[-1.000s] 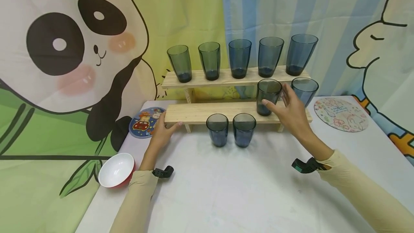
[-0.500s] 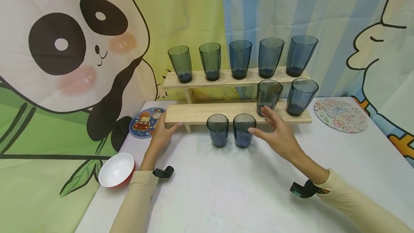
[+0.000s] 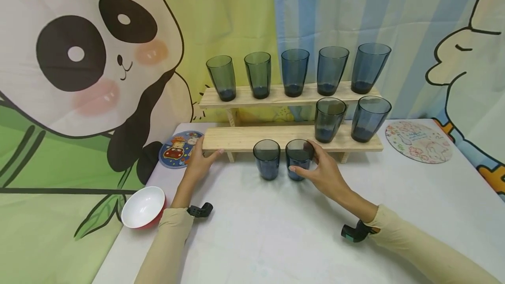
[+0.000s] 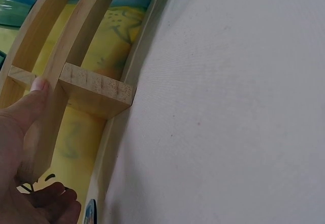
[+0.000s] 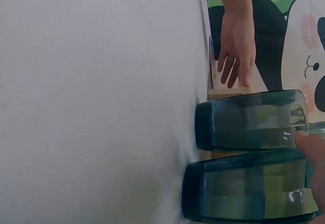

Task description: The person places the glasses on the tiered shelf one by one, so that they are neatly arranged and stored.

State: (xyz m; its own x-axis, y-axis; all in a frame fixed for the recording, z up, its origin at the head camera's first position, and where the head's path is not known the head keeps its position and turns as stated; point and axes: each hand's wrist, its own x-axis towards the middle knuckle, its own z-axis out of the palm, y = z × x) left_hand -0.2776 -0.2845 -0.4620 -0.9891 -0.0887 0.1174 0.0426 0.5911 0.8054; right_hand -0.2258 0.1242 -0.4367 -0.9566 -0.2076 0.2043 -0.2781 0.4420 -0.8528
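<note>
My right hand [image 3: 325, 174] grips a smoky blue drinking glass [image 3: 297, 157] standing upright on the white table, with thumb on the near side and fingers round the far right side. A matching glass [image 3: 268, 161] stands just left of it. In the right wrist view, my thumb [image 5: 311, 145] overlaps the rims of these glasses. My left hand [image 3: 197, 163] holds the left end of the lower wooden shelf [image 3: 244, 137]. The left wrist view shows that thumb [image 4: 35, 94] on the shelf's front edge, with curled fingers below the end.
Two glasses [image 3: 327, 128] stand at the lower shelf's right end. Several more line the upper shelf [image 3: 276, 95]. A white and red bowl [image 3: 143, 208] sits at the left table edge. Round mats lie left, a blue one [image 3: 173, 152], and right, a floral one [image 3: 418, 141].
My right hand has let go of the glass on the lower shelf, moved left and toward me, and taken hold of the right glass on the table. The left hand stays put.
</note>
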